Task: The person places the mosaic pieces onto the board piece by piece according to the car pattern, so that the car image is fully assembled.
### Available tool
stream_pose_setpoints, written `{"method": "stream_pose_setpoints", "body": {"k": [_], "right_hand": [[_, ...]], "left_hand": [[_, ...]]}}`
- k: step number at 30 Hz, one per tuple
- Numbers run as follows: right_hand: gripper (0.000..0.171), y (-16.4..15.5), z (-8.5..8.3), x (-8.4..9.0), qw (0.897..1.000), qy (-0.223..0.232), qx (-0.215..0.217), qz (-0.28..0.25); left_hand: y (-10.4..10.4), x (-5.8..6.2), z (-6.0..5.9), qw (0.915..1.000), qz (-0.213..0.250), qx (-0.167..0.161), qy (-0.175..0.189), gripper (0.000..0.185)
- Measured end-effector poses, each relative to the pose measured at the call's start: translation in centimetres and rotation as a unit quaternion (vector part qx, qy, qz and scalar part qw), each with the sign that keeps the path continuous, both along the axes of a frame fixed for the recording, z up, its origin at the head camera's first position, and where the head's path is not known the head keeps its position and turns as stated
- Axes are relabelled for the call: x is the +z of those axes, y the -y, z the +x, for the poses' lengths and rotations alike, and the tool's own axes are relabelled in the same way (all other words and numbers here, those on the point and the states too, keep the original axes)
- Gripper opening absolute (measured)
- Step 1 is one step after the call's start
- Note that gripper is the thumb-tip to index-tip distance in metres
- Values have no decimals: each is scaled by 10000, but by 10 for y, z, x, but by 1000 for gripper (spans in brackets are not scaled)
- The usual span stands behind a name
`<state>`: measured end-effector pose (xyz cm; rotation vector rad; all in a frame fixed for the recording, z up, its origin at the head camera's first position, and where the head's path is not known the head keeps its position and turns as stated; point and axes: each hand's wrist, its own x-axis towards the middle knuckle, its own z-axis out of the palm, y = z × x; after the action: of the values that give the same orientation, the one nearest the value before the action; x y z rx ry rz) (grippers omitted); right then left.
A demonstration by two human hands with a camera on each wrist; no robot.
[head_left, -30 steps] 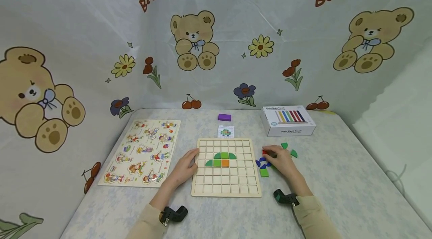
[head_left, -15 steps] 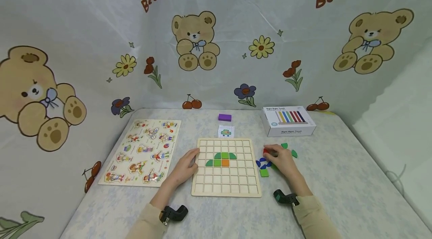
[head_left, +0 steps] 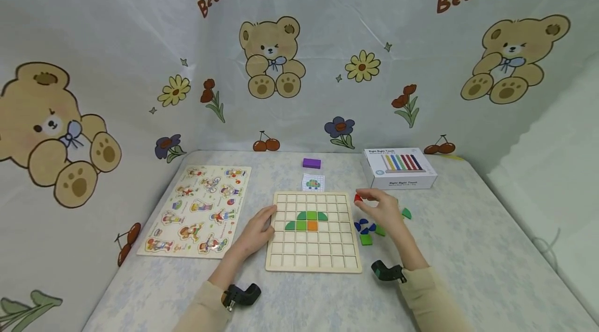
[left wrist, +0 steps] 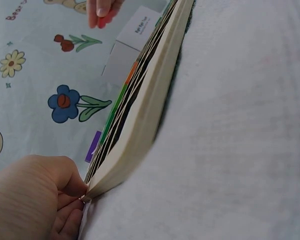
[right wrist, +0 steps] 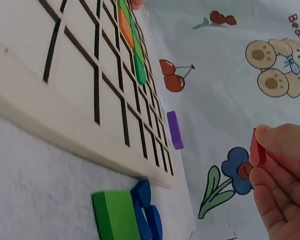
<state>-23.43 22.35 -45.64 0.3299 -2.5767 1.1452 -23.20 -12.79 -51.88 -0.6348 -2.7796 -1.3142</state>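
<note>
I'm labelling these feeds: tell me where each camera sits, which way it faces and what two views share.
Head: head-worn, facing forward and down at the board; left hand, right hand and sleeves show.
Left wrist: on that wrist, facing along the board toward the backdrop; left hand holds the board's edge, right hand shows at top.
Right wrist: on that wrist, facing across the board to the backdrop; right hand pinches the red piece, left hand seemingly shows at top.
Shared: both wrist views show the purple block.
</note>
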Motion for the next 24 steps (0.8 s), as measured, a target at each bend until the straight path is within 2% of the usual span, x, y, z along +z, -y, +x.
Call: {"method": "stream_pose_setpoints", "body": {"k": [14,20,24], "right_hand": [[32,50,2,-1,9975,56,697,-59],[31,62,6,-2,9954,193,937,-56],[30,66,7,-9,9939,253,1074,-28]], "left_hand": [[1,0,-1,10000,-37,-19,48,57],[1,0,-1,9999,-101,-84,-3,58],[1,0,-1,9999,-99,-64,-64,58]]}}
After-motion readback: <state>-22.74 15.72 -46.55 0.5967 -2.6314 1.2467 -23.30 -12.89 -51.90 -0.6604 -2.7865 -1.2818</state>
